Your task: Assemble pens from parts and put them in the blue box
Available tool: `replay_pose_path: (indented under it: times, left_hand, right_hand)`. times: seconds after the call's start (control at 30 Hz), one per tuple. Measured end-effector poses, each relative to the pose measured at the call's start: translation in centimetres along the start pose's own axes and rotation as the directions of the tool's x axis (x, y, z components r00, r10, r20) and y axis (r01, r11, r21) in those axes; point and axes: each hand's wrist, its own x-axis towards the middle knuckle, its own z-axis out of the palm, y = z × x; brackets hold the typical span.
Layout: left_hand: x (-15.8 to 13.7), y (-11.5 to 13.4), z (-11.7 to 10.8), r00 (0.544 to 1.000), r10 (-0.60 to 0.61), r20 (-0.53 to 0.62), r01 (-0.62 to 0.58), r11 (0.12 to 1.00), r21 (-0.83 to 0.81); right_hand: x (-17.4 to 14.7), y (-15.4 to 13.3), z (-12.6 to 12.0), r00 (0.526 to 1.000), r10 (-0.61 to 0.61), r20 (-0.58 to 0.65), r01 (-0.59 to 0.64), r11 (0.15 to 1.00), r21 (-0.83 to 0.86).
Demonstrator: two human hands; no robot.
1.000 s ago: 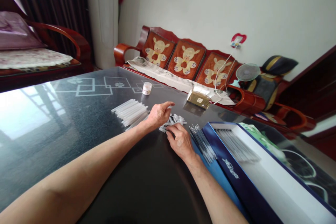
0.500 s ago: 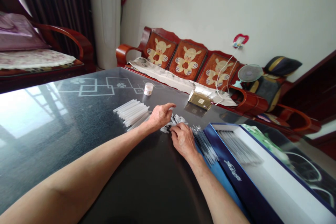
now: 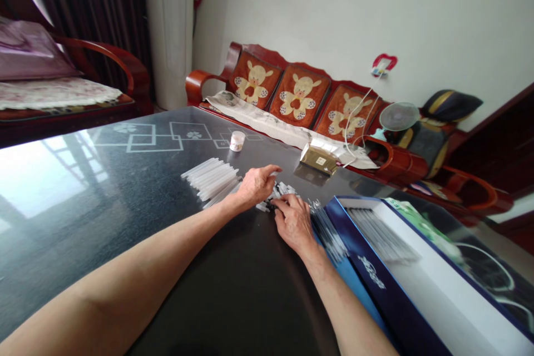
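My left hand [image 3: 257, 184] hovers over the dark table with its fingers curled closed. A whitish end, looking like a pen barrel [image 3: 273, 174], shows at its fingertips. Just right of it lies a small heap of white and clear pen caps [image 3: 285, 190] with dark bits among them. Over the near side of that heap my right hand [image 3: 293, 221] is bent, thumb and forefinger pinched together; what they hold is too small to make out. Several translucent pen barrels [image 3: 212, 178] lie in a row left of my left hand. Thin pen refills [image 3: 329, 231] lie beside my right wrist.
A long blue box [image 3: 421, 289] with a white inside stands at the right, holding a row of pens [image 3: 379, 233]. Farther back are a small white cup [image 3: 237, 141] and a gold tissue box [image 3: 319, 160]. A wooden sofa [image 3: 287, 75] stands behind the table [image 3: 104, 194].
The view has shifted very slightly. My right thumb and forefinger have moved a little at the heap of caps; the left hand keeps its closed pose.
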Motion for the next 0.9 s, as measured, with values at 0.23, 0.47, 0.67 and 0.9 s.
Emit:
replay_pose_path:
  times: [0.23,0.47,0.67,0.9]
  left_hand:
    - [-0.3,-0.1,0.2,0.999,0.016,0.044,-0.016,1.000,0.001]
    - [-0.6,-0.2,0.7,0.991,0.096,0.095,-0.095,0.995,-0.019]
    - [-1.0,0.3,0.7,0.953,0.197,0.229,-0.205,0.979,0.010]
    - [-1.3,0.8,0.4,0.932,0.206,0.298,-0.217,0.976,0.004]
  right_hand:
    - [0.1,0.2,-0.4,0.998,-0.065,0.018,0.065,0.998,0.024]
    - [0.5,1.0,-0.1,0.964,0.185,-0.190,-0.110,0.930,0.351]
    - [0.7,2.4,0.3,0.844,0.511,-0.161,-0.295,0.694,0.657]
    - [0.6,2.3,0.0,0.858,0.480,-0.185,-0.250,0.704,0.665]
